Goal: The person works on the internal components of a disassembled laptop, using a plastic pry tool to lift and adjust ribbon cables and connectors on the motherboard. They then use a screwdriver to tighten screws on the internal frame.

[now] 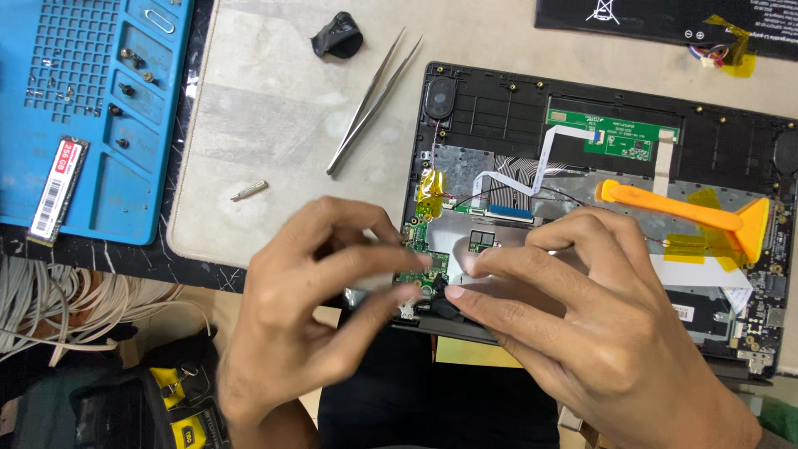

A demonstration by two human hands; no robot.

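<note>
Head view.

Surface: pale, worn work mat (pixel 274 125) covering most of the table; a dark table edge shows along its left and near sides. Below that edge, at the near left, a bundle of white cables (pixel 75 308) and a black-and-yellow tool bag (pixel 179 399).

Containers: blue sectioned parts tray (pixel 100 116) at the far-left corner, its small compartments holding loose screws (pixel 126 58) and a paper clip (pixel 156 18). A narrow storage card with a red-and-white barcode label (pixel 56 187) lies on the tray's near-left part.

Loose items on the mat: steel tweezers (pixel 371 104), a crumpled piece of black tape (pixel 337 37), a short metal bit (pixel 248 190).

Main item: opened laptop base (pixel 499 96) on the right half of the mat, with a green circuit board (pixel 611 137), white ribbon cables and patches of yellow tape. An orange plastic pry tool (pixel 690 216) rests across its right part. A black battery pack (pixel 665 21) with white symbols lies at the far-right edge.

Hands: left hand (pixel 307 308) and right hand (pixel 573 324) meet at the base's near-left corner, fingertips pinching a small green board (pixel 420 258) there.
</note>
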